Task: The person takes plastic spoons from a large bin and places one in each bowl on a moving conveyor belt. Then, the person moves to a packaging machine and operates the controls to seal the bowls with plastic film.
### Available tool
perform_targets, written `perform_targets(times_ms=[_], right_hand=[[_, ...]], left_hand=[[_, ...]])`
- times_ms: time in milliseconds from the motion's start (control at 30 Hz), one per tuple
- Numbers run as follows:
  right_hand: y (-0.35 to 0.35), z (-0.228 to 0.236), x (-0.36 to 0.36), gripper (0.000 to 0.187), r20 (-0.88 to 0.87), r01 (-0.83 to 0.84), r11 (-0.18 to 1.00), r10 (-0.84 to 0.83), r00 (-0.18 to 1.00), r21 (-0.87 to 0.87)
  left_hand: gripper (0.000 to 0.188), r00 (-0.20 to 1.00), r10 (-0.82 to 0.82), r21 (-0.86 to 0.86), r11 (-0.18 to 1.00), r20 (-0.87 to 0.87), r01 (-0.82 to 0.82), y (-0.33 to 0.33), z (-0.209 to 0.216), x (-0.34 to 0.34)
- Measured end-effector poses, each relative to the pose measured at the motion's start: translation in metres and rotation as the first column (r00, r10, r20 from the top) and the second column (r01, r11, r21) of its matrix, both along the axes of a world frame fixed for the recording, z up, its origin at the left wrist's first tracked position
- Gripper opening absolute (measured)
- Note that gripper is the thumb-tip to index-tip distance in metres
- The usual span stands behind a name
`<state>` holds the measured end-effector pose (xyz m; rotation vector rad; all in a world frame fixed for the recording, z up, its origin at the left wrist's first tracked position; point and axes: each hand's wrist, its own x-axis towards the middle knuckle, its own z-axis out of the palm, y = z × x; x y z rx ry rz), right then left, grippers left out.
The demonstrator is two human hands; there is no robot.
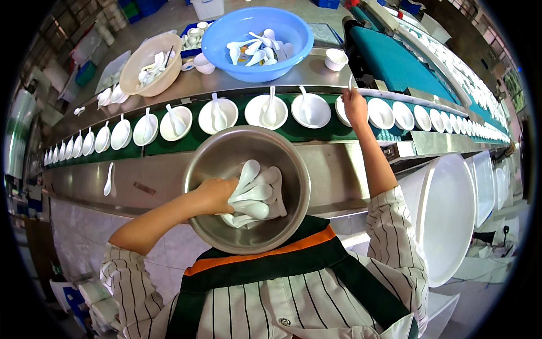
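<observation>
A stainless steel bowl sits in front of my body with several white soup spoons in it. My left hand reaches inside, its fingers closed round the handle ends of some of these spoons. Stretched forward to the belt, my right hand pinches the handle of another white soup spoon over a small white bowl; the hand hides most of that bowl. To its left, bowls in a row each hold one spoon. To its right, the bowls show no spoon.
The row stands on a green conveyor belt. Behind it, a steel ledge carries a blue basin of spoons, a beige basin and a small white cup. One loose spoon lies nearer me. A large white tub stands at right.
</observation>
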<state>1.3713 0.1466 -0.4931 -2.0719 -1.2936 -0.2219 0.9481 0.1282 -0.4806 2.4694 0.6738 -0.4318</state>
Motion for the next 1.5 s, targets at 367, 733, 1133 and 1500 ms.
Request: perform_targets(times_ms=[367, 733, 1133, 1500], right_hand=[[-0.051, 0.097, -0.191, 0.059, -0.342, -0.887, 0.411, 0.819, 0.461, -0.211], [-0.048, 0.098, -0.194, 0.022, -0.56, -0.934, 0.168, 0.762, 0.326, -0.315], [-0.018, 0.077, -0.055, 0.033, 0.131, -0.1, 0.939, 0.15, 0.98, -0.329], [0.004, 0.063, -0.044, 0.04, 0.24, -0.022, 0.993, 0.049, 0.97, -0.112]], left_hand=[[0.022, 0.998, -0.011, -0.127, 0.992, 0.056, 0.018, 0.015, 0.042, 0.011], [0.019, 0.933, 0.338, -0.548, 0.807, 0.122, -0.22, 0.038, 0.07, -0.001], [0.026, 0.898, -0.048, 0.05, 0.998, 0.438, 0.029, 0.027, 0.023, 0.002], [0.034, 0.889, -0.299, 0.348, 0.921, 0.346, 0.175, 0.009, -0.004, 0.014]])
